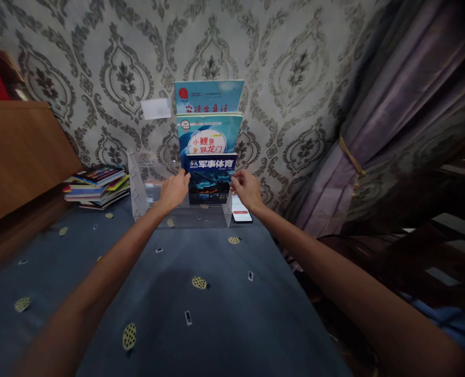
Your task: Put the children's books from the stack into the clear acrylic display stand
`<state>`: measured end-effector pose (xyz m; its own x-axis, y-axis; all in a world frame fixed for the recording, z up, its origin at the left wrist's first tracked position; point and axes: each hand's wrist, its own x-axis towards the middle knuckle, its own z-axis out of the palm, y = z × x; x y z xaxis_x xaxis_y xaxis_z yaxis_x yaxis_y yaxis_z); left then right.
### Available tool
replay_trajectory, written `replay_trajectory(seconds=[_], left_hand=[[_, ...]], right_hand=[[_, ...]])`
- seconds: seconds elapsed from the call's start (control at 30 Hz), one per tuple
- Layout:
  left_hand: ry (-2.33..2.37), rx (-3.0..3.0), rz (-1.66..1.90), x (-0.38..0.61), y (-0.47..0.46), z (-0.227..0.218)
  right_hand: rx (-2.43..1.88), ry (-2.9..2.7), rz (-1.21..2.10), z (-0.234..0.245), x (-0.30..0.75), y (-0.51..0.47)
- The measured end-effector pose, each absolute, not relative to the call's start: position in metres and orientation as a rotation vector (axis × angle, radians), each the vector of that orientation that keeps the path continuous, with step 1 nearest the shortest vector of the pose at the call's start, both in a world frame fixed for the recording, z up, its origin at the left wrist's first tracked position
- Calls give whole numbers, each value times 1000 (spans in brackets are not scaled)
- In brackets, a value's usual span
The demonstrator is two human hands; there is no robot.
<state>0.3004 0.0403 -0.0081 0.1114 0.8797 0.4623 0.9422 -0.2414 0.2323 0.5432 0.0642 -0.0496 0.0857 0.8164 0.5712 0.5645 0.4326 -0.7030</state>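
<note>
A dark blue book [212, 180] with white Chinese lettering stands upright at the front of a clear acrylic book rack [161, 215]. My left hand [175, 189] grips its left edge and my right hand [246, 188] pinches its right edge. Both hands have their fingers closed on it. Behind and higher stands a light blue book [208, 131] with red lettering and a white oval. Rearmost and tallest is another blue book [208, 94], its lower part hidden by the one before it.
Left of the rack lies a stack of books [97, 187] beside a wooden cabinet [20, 152]. A phone [240, 210] with a lit screen lies by the rack's right end. A blue patterned cloth [165, 293] covers the table; a tied curtain [330, 162] hangs at right.
</note>
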Motion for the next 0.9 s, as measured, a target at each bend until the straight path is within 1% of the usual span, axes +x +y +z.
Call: replay_trajectory(seconds=[0.5,0.63,0.7,0.8,0.9], left_hand=[[-1876,-2282,-772,300,23,-8],[-1882,-2292,-786,299,20,-8],[-1889,-2294,-786,298,18,-8],[-1911,-2305,-759,296,13,-8],[-1924,-2323,-743,294,10,-9]], right_hand=[[-1231,-1587,348,-55,540,43],[-1182,-1504,404,-53,538,29],[-1117,-1404,422,-42,532,17],[-962,-1255,455,-10,518,-13],[-698,-1253,413,18,513,-52]])
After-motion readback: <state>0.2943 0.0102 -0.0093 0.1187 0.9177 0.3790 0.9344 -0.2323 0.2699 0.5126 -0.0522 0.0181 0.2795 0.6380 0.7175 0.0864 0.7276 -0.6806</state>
